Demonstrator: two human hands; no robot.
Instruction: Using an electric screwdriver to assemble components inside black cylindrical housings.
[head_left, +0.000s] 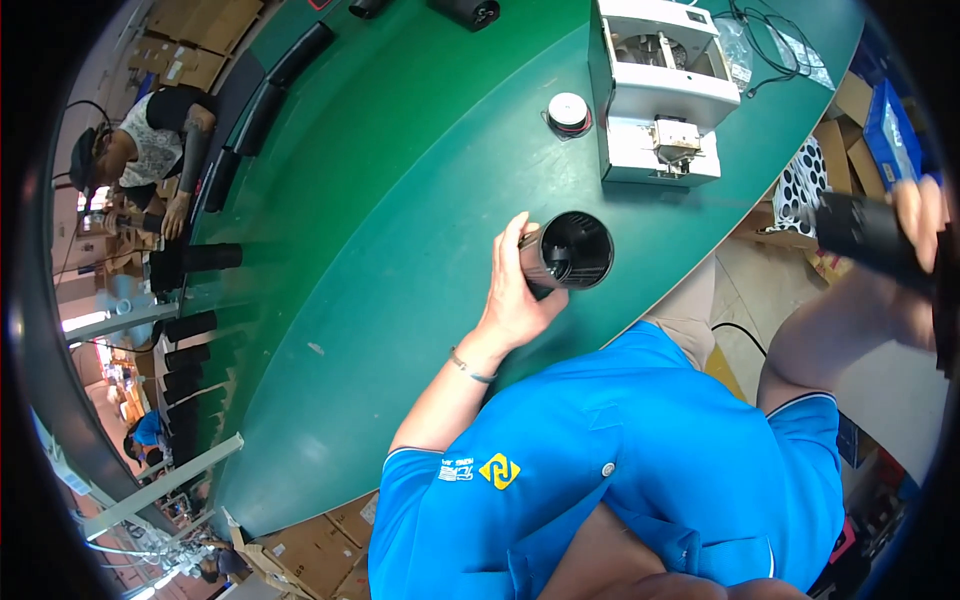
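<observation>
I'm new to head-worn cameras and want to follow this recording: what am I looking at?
This single picture comes from a camera on a person's head, looking down; its very wide lens bends straight edges. There is no robot, just two bare hands. The left hand grips a hollow black tube, its open end facing the camera. The right hand, off to the side, holds a blurred black object. On the green table stand a white machine and a small white round part with thin wires.
</observation>
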